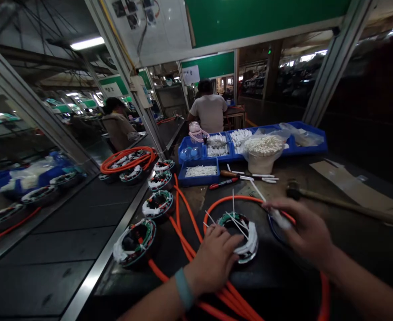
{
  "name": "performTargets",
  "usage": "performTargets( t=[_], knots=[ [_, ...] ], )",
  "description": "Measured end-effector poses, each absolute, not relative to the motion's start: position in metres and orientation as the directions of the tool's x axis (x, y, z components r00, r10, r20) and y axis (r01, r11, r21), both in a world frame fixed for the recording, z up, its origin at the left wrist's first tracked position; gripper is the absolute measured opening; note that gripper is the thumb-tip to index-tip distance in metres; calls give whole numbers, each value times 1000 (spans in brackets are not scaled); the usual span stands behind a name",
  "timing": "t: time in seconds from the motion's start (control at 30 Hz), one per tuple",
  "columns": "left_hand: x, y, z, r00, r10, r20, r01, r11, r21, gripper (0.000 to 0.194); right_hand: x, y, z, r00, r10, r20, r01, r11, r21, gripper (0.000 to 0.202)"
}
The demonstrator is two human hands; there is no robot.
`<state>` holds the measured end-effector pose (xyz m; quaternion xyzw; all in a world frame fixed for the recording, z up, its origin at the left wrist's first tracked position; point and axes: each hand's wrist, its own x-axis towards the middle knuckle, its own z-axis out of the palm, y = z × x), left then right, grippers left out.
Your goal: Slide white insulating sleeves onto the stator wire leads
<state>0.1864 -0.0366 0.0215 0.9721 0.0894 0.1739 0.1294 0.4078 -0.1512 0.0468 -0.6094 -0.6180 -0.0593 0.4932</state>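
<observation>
On our bench [366,243], our left hand [216,252] half-curls over the ring [252,240], likely heavy, best rim-held; our right hand [301,225] pinches a tube [258,191].

The person's left forearm [158,303] enters at the bottom edge, left of the frame's middle, and slants up and to the right; a teal band [183,289] circles the wrist. The left hand [214,256] is low in the centre, back upward, fingers bent forward and down, the thumb side toward the right. The right forearm [366,278] comes in from the lower right corner, bare, slanting up and left. At right of centre the right hand [301,227] — a little blurred — points leftward, thumb and forefinger drawn together.
</observation>
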Motion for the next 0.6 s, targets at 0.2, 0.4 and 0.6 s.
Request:
performTargets(
  t=[0.2,0.4,0.6],
  knots=[
    [184,-30,32,942,240,237,113,-887,447,46,332,-252,13,49,748,661,763,399,-509,37],
    [183,-29,31,948,213,238,101,-907,409,49,314,-256,-8,-30,661,750,799,467,-380,28],
    [181,-27,34,953,194,231,82,-903,421,46,310,-263,-15,-31,676,737,823,436,-365,27]
  ],
)
